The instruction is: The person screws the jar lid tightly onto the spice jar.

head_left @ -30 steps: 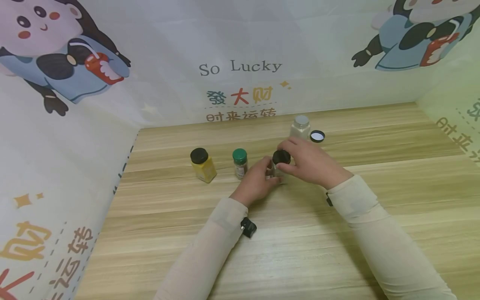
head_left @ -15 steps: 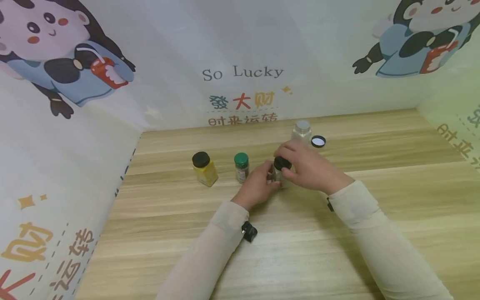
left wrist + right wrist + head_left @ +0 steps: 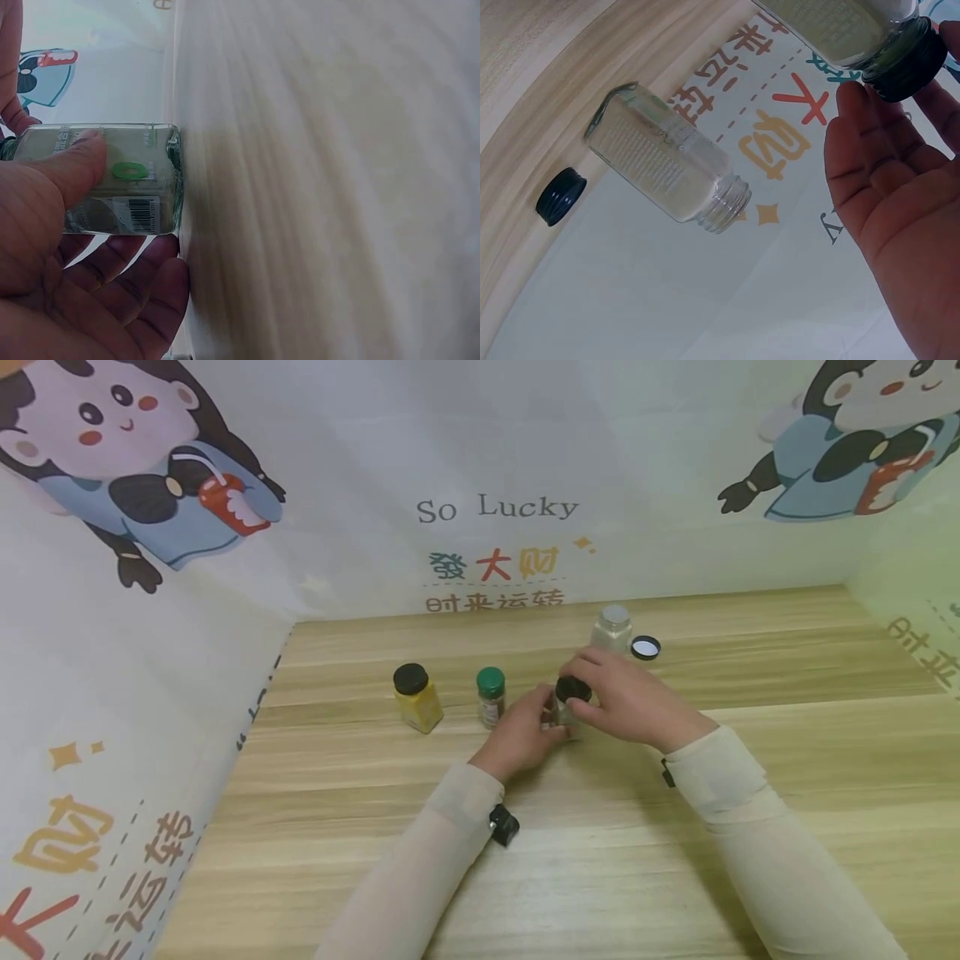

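Observation:
A square clear glass jar (image 3: 112, 214) with pale contents stands on the table. My left hand (image 3: 521, 737) holds its lower body, thumb across one side and fingers along another. The black lid (image 3: 573, 688) is on this jar's mouth. Fingers and thumb of my right hand (image 3: 637, 700) grip that lid from above. Just behind stands a similar glass jar (image 3: 660, 154), upright and uncapped, its threaded neck bare. Its black lid (image 3: 561, 196) lies beside it on the table, pale inside facing up in the head view.
Left of my hands stand a small jar with a green lid (image 3: 491, 682) and a yellow jar (image 3: 420, 708) with a black lid. The wooden table (image 3: 600, 877) ends at a printed cloth (image 3: 360, 560) behind and at both sides.
The whole head view has shifted slightly. Both hands stay at the same jar, with the right-hand fingers changing position a little on the black lid.

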Motion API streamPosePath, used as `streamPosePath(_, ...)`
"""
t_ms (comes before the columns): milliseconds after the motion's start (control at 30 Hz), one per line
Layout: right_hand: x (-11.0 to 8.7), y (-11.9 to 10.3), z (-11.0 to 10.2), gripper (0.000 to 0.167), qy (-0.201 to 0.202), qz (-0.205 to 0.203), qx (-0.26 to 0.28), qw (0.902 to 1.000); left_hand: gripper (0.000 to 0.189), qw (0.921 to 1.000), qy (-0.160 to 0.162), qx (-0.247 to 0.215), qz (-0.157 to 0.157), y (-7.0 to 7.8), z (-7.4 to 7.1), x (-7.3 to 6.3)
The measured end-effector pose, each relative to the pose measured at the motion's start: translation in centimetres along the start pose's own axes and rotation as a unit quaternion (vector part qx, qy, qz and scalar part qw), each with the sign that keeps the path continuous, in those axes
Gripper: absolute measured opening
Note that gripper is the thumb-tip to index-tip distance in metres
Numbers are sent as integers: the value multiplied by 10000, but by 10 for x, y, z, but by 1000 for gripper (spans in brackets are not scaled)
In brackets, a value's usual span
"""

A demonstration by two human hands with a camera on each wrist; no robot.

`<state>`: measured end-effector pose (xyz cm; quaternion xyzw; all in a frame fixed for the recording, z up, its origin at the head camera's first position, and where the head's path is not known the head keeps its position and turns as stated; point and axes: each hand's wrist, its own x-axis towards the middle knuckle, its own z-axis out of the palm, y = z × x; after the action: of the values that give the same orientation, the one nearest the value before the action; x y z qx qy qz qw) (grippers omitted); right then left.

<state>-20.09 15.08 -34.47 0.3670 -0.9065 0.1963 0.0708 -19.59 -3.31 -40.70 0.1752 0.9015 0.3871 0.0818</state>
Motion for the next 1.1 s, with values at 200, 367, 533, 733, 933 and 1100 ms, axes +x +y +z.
streamPosePath(200,-2,2,1,31,12,102,-68,9999,40,10000,-34,-60,-52,3,0,0)
streamPosePath(367,-2,3,0,32,48,76,-60,9999,41,10000,-39,-61,-31,6,-1,-1)
streamPosePath(533,-1,1,1,32,131,-141,-58,9998,41,10000,-23,-26,-21,4,-2,-2)
streamPosePath(733,1,-1,2,34,115,-392,10,9992,35,9999,-10,-2,-112,3,-2,-2)
streamPosePath(933,0,0,2,29,53,-232,100,9997,44,9999,-9,-16,-106,3,-2,-2)
streamPosePath(1100,-2,-1,1,28,-3,3,59,10000,45,10000,13,9,-34,3,-2,-3)
